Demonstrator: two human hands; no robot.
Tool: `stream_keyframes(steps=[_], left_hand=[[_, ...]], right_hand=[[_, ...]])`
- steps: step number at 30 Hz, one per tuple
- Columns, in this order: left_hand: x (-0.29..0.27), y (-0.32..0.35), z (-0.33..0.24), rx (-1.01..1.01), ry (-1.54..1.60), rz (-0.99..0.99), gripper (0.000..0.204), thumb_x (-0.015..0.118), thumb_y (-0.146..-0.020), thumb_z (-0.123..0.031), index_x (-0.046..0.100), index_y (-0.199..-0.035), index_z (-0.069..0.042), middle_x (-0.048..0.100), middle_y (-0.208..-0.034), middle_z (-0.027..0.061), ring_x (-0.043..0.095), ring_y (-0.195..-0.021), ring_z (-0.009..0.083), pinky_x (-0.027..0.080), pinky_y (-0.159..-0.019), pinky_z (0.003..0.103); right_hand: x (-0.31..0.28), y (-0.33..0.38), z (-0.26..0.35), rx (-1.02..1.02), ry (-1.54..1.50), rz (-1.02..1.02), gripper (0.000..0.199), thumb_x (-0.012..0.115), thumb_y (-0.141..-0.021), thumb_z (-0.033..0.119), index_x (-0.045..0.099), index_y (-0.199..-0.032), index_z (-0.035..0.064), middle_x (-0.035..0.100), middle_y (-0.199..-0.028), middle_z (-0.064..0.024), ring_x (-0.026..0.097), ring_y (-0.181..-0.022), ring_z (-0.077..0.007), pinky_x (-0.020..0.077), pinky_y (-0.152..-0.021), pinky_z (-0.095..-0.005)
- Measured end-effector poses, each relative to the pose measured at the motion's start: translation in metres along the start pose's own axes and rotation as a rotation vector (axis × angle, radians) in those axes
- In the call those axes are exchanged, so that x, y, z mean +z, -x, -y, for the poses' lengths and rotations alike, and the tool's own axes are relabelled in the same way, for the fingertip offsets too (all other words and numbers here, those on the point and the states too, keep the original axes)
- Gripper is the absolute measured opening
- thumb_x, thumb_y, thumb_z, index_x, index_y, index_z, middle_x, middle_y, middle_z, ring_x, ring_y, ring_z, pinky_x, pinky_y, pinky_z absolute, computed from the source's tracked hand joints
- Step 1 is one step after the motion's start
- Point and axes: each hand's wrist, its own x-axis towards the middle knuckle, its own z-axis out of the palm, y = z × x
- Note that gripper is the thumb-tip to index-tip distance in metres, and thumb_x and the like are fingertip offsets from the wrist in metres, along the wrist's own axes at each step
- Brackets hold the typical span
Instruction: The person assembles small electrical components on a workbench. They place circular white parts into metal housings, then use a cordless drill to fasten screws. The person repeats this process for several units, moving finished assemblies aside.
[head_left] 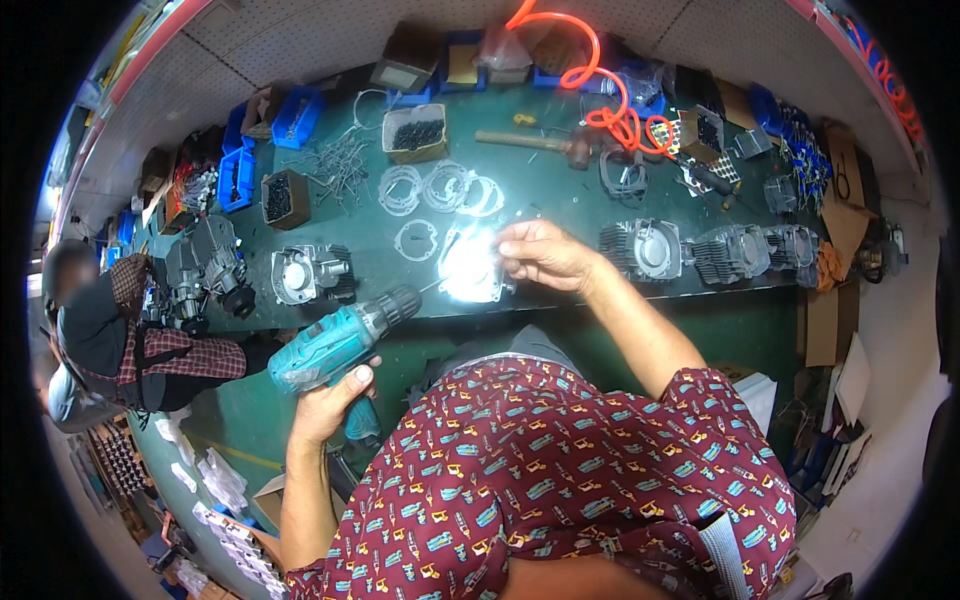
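Observation:
My left hand point(340, 398) is wrapped round the grip of a teal cordless drill point(322, 345). The drill's black chuck and thin bit point right, toward a metal engine part point(470, 268) at the bench's front edge. Strong glare washes out most of that part. Over its right side my right hand point(545, 256) has its thumb and fingers pinched together; what they hold, if anything, is too small to make out. Just left of the lit part lies a flat gasket point(415, 240), with several more gaskets point(447, 187) behind it.
Finned engine parts stand along the front edge, one at left point(308, 274) and several at right point(655, 250). Farther back are a box of black screws point(415, 134), a mallet point(530, 141) and a coiled orange air hose point(628, 118). Another person point(110, 320) is at the far left.

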Motion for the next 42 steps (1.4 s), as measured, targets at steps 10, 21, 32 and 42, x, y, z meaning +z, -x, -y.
stream_keyframes(steps=[10, 21, 32, 42], left_hand=[[0.001, 0.020, -0.028, 0.066, -0.384, -0.105, 0.036, 0.081, -0.088, -0.015, 0.068, -0.121, -0.004, 0.071, -0.111, 0.0049, 0.066, -0.100, 0.0163, 0.054, -0.088, 0.033], [0.021, -0.028, -0.069, -0.041, -0.710, 0.147, 0.043, 0.080, -0.084, -0.010, 0.067, -0.125, -0.003, 0.073, -0.114, 0.0086, 0.067, -0.100, 0.0155, 0.053, -0.092, 0.033], [0.059, -0.040, -0.101, 0.033, -1.274, 0.236, 0.033, 0.081, -0.076, -0.018, 0.069, -0.103, -0.004, 0.073, -0.090, 0.0193, 0.072, -0.087, 0.0381, 0.057, -0.079, 0.042], [0.086, -0.047, -0.124, -0.074, -1.355, 0.245, 0.032, 0.080, -0.076, -0.018, 0.069, -0.104, -0.005, 0.073, -0.088, 0.0196, 0.071, -0.088, 0.0406, 0.057, -0.079, 0.047]], right_hand=[[0.004, -0.031, -0.014, -0.424, 0.723, -0.647, 0.028, 0.072, -0.089, 0.021, 0.075, -0.104, -0.0015, 0.074, -0.083, -0.0054, 0.065, -0.075, -0.0118, 0.0521, -0.069, -0.0286], [-0.013, -0.048, -0.050, -0.482, 1.213, -0.689, 0.032, 0.079, -0.075, 0.021, 0.077, -0.103, 0.0055, 0.064, -0.097, -0.0186, 0.064, -0.096, -0.0355, 0.0516, -0.085, -0.0424], [-0.015, -0.058, -0.062, -0.555, 1.125, -0.688, 0.022, 0.074, -0.078, 0.009, 0.078, -0.100, 0.0059, 0.061, -0.089, -0.0160, 0.063, -0.084, -0.0324, 0.0517, -0.078, -0.0410], [-0.006, -0.053, -0.062, -0.512, 1.058, -0.710, 0.019, 0.072, -0.081, 0.012, 0.078, -0.098, 0.0049, 0.060, -0.092, -0.0157, 0.061, -0.093, -0.0334, 0.0506, -0.083, -0.0427]])
